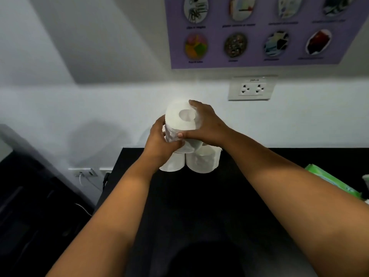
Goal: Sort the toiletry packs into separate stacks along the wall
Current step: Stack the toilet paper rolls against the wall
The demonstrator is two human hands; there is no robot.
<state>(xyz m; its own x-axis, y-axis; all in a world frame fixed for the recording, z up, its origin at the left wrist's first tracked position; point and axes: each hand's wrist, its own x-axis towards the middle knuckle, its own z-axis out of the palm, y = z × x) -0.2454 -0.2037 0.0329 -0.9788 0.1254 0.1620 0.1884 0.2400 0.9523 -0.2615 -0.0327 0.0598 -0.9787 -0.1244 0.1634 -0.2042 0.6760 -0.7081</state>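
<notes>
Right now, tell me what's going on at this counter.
A person is stacking toilet rolls against the wall. Both hands grip the top roll: the left hand on its near left side, the right hand over its right edge. It is being set on two rolls standing on the black counter, the left roll and the right roll. A green pack lies at the counter's right edge, not yet sorted.

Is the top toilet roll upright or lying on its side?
Upright, slightly tilted: the top roll shows its core hole facing up, held by the left hand and right hand over two lower rolls.
</notes>
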